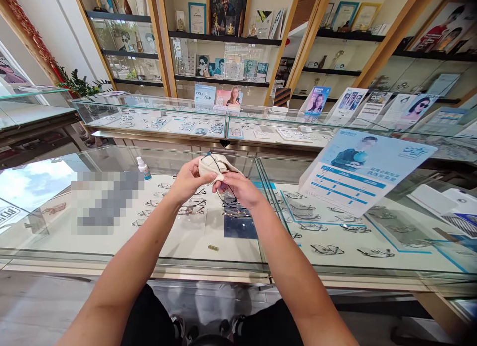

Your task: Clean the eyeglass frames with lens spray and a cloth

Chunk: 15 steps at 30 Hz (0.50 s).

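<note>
glasses (pixel 226 194): we are holding a thin dark-rimmed pair in the air above the glass counter, between both hands.
cloth (pixel 212 163): we are wrapping this beige cloth over the upper part of the glasses, so one lens is staying hidden.
left hand (pixel 188 181): we are pinching the cloth, fingers curled narrow around it.
right hand (pixel 240 189): we are gripping the lower rim of the glasses, fingers closed tight on it.
glass counter (pixel 112 256): we are standing at its near edge; the top is reflecting sky and cloud at the left.
display frames (pixel 328 248): rows of them are lying inside the case on a pale lining, with a dark blue mat (pixel 240 227) under our hands.
spray bottle (pixel 143 168): it is standing upright on the counter, near the left hand.
brass piece (pixel 213 247): it is lying alone near the front edge.
leaflet stand (pixel 357 172): it is leaning tilted at the right.
back counter (pixel 167 118): another glass case is running across the room, carrying small cards.
wall shelves (pixel 223 38): they are showing portraits, certificates and trophies.
plant (pixel 80 84): it is sitting at the far left.
</note>
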Each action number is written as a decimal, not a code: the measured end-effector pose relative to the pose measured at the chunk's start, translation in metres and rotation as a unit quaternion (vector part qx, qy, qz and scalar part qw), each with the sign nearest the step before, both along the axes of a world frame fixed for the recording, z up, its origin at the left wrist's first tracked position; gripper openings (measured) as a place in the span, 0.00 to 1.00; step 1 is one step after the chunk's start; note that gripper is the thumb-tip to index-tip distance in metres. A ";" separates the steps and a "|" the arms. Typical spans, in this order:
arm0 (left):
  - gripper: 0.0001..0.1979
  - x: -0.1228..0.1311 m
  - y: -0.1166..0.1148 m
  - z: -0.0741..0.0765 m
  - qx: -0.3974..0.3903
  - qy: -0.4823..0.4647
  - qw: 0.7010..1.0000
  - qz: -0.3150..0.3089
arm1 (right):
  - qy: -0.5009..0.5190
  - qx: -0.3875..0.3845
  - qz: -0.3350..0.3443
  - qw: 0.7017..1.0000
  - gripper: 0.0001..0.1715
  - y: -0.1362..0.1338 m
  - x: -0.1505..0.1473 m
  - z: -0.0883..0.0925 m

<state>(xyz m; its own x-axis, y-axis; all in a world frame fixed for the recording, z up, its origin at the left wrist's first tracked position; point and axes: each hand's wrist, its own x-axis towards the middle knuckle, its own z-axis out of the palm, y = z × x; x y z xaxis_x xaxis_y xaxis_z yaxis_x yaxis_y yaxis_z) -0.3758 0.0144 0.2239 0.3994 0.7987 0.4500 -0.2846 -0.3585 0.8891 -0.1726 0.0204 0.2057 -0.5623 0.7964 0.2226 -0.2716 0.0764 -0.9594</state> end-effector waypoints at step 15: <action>0.31 0.013 0.015 -0.016 -0.077 -0.133 0.975 0.163 | -0.003 0.035 -0.004 0.999 0.22 -0.005 0.006 0.004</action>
<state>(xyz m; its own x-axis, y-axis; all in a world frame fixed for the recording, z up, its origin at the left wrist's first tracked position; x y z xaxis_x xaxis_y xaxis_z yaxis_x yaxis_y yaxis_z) -0.3627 0.0299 0.2081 -0.0009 0.9300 0.3677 -0.4057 -0.3364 0.8498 -0.1671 0.0153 0.2100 -0.5572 0.7835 0.2750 -0.2650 0.1461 -0.9531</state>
